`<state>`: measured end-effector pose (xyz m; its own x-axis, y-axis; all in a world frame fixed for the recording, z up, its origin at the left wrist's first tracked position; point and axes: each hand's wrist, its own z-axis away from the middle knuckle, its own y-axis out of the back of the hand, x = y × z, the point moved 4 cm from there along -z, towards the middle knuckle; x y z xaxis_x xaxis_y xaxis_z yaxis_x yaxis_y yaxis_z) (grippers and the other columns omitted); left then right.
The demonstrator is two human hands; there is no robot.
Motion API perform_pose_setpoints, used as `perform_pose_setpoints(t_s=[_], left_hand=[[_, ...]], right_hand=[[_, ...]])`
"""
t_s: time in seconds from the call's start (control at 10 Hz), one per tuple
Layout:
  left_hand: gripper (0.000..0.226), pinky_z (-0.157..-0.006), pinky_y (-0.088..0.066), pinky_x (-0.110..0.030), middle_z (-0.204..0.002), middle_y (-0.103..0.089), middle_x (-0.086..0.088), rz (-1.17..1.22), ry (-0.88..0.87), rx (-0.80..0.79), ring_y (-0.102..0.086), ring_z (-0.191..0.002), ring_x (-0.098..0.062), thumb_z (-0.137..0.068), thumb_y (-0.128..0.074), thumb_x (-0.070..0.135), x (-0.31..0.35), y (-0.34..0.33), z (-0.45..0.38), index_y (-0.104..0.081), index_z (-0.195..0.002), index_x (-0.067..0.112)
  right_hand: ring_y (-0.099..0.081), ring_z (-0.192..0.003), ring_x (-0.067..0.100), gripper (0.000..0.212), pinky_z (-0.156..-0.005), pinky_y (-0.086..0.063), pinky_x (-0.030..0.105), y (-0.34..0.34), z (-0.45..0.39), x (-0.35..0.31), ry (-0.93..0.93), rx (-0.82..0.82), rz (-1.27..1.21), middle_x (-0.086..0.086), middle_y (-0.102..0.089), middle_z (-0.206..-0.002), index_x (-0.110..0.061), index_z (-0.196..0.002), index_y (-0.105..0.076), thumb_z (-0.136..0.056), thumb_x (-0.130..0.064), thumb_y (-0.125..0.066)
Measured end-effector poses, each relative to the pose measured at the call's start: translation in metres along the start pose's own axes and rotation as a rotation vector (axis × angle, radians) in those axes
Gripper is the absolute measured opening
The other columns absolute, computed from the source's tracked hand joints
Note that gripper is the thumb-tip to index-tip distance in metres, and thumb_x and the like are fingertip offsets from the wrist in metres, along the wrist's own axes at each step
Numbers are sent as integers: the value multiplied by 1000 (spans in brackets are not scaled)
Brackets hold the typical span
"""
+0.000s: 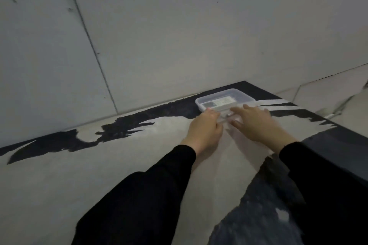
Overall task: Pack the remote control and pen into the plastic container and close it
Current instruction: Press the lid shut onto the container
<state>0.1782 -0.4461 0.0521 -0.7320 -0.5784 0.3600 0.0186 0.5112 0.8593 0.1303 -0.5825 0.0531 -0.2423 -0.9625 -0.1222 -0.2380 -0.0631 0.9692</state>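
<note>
A clear plastic container stands at the far right of the table, close to the wall. A white remote control with a dark screen lies inside it. Just in front of the container, a transparent lid lies low over the table and is blurred. My left hand curls its fingers around the lid's left edge. My right hand lies flat on the lid with its fingers spread. I cannot make out the pen.
The table has a grey top with black brush-like streaks and a dark right edge. A pale panelled wall rises right behind the container. Beyond the table's right edge lies a light floor with a cable.
</note>
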Motion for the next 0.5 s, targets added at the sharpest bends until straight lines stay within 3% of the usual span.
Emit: perform_pose_setpoints(t_s=[0.1,0.2,0.3,0.5], left_hand=[[51,-112,-24,-45,-149,-35,-18,-60,-55,-183,-28,-139,-31,-89,-39,21,7,-33,-50,-35,-137,5],[62,-117,-10,-45,-159,-13,-12,-114,-43,-273,-6,-147,-25,-92,-35,30,5,-52,-92,-15,-146,5],[68,-118,-5,-46,-160,-5,-11,-138,-19,-324,0,-147,-24,-93,-34,37,1,-62,-121,-7,-147,6],[71,-119,-1,-43,-160,8,-8,-226,-117,-402,7,-147,-21,-96,-30,42,-13,-58,-129,5,-148,10]], right_hand=[[-44,-124,37,50,-102,-31,55,-2,-36,34,-110,-22,57,16,-52,-134,-21,-128,-48,-92,-51,-34],[-41,-125,37,49,-101,-35,52,-4,-70,47,-138,-13,58,22,-48,-135,-11,-125,-52,-92,-43,-34],[-39,-127,37,50,-103,-32,52,-8,-95,56,-190,-51,48,21,-45,-138,-9,-127,-49,-92,-40,-31],[-33,-134,37,71,-109,-23,50,-17,-117,57,-294,-116,151,20,-37,-147,-7,-140,-32,-91,-57,-24]])
